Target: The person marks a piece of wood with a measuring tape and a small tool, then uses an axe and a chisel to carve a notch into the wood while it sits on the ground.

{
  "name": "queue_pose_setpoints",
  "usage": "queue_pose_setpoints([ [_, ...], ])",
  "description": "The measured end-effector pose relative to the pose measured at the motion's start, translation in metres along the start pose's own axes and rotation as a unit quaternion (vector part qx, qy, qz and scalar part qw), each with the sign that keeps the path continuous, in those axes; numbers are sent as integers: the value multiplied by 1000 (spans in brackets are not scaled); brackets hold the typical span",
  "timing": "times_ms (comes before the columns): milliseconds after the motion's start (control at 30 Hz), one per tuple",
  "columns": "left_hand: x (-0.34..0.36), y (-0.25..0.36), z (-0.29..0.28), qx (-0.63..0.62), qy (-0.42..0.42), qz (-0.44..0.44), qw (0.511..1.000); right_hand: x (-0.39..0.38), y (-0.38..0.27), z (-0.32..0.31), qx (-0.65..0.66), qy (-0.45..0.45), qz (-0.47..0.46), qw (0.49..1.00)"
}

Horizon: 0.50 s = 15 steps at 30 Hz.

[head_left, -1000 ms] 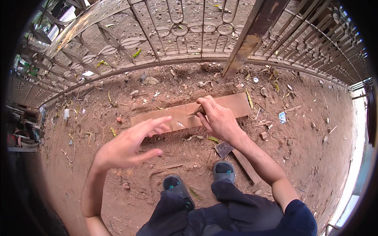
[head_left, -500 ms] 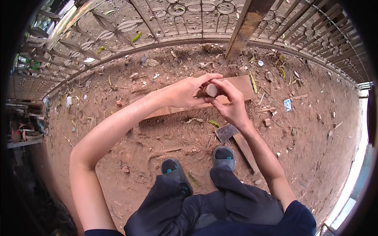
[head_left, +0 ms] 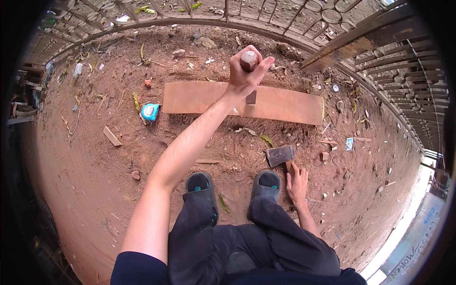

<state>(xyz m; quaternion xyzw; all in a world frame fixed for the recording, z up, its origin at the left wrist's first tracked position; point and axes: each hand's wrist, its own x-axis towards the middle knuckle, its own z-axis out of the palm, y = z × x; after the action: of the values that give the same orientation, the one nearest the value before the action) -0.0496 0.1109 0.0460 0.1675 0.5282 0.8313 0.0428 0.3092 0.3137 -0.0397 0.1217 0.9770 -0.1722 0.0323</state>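
Observation:
My left hand [head_left: 245, 73] is closed round the handle of a chisel [head_left: 250, 58], whose pale, worn butt end points up. Below the fist, a dark flat piece that looks like its blade shows against a long reddish-brown plank [head_left: 289, 104] on the ground. Whether its edge touches the wood, I cannot tell. Down by my right foot, my right hand [head_left: 298, 185] has its fingers over the wooden handle of a hatchet [head_left: 280, 156]. The hatchet's dark, wide head lies on the dirt, and most of its handle is hidden under the hand.
A blue tape measure [head_left: 150, 111] lies left of the plank. Wood scraps [head_left: 112, 136], leaves and stones litter the soil. A metal fence [head_left: 190, 19] runs along the far side, with a thick post [head_left: 361, 42] at the right. My sandalled feet [head_left: 200, 183] are near the plank.
My hands have separated. The left has moved up and away with the chisel; the right has let go of it and come down to the hatchet. The tape measure has come into sight.

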Motion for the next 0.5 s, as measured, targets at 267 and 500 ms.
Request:
queue_pose_setpoints([
  [267, 20, 15, -11, -7, -38, 18, 999, -19, 24, 40, -8, 108, -50, 993],
  [500, 12, 3, 2, 28, -53, 4, 998, -21, 34, 50, -5, 130, -69, 989],
])
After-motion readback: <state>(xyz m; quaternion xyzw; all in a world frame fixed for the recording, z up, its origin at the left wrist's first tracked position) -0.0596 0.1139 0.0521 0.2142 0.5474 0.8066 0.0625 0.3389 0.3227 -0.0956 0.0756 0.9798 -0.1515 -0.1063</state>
